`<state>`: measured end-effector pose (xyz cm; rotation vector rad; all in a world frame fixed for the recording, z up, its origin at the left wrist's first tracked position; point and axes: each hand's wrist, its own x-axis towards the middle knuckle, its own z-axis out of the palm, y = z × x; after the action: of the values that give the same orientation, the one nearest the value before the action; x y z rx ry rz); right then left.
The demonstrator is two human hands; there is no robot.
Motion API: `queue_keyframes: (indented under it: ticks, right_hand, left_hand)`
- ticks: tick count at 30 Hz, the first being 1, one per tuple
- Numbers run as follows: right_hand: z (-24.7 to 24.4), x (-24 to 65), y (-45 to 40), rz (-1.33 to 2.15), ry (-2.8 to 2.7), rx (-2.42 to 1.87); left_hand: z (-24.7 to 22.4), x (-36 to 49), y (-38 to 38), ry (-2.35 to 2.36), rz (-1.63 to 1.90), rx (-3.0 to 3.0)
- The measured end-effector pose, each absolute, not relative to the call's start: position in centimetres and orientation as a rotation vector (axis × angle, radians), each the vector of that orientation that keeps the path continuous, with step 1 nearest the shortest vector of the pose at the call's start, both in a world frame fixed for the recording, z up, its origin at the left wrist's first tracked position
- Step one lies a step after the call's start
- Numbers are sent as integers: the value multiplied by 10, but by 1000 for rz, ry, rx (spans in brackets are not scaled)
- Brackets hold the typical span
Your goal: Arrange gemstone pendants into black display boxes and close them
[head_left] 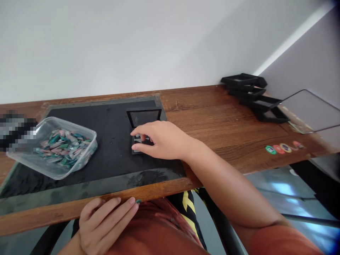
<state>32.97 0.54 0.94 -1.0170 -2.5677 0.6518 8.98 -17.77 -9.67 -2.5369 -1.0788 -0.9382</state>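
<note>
My right hand (pixel 162 140) reaches over a small black hinged case (pixel 146 118), whose lid stands up at the back. Thumb and index finger are apart at the case's left side; the other fingers curl over it and hide much of the inside. Grey shapes show in the case between the fingers. Low in front of the table edge is my left hand (pixel 107 221), its fingers long and close together, the thumb hidden. A small teal piece (pixel 138 201) pokes out at its fingertips. To the left, a clear plastic tub (pixel 57 173) holds many small teal, pink and grey pieces (pixel 63 147).
A black mat (pixel 111 156) lies under the tub and case on the wooden table (pixel 196 109). Several black trays (pixel 255 94) are stacked askew at the back right. Round stickers (pixel 278 148) lie near the right front edge. A pixelated patch covers the far left.
</note>
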Motion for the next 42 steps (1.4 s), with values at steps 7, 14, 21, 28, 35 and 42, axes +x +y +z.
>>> queue_keyframes:
  ticks: [7,14,21,28,35,42]
  right_hand:
    - [11,329,5,677,-2574,-1008]
    - [12,334,9,652,-2532,-1015]
    - [11,337,12,615,-2497,-1030]
    - [9,333,10,688,-2486,-948]
    - [9,335,8,779,-2263,-740]
    - [7,331,4,777,-2095,-440]
  left_hand:
    - [-103,92,-177,-1009,-983,-2533]
    - [-94,89,-173,-992,-1031,-2590]
    - [-68,100,-159,-1278,-1317,-2616]
    - [-50,127,-125,-1875,-2179,-2247]
    - [-20,153,-72,-2247,-3777,-737]
    - [-11,163,-76,-2124,-4053,-385]
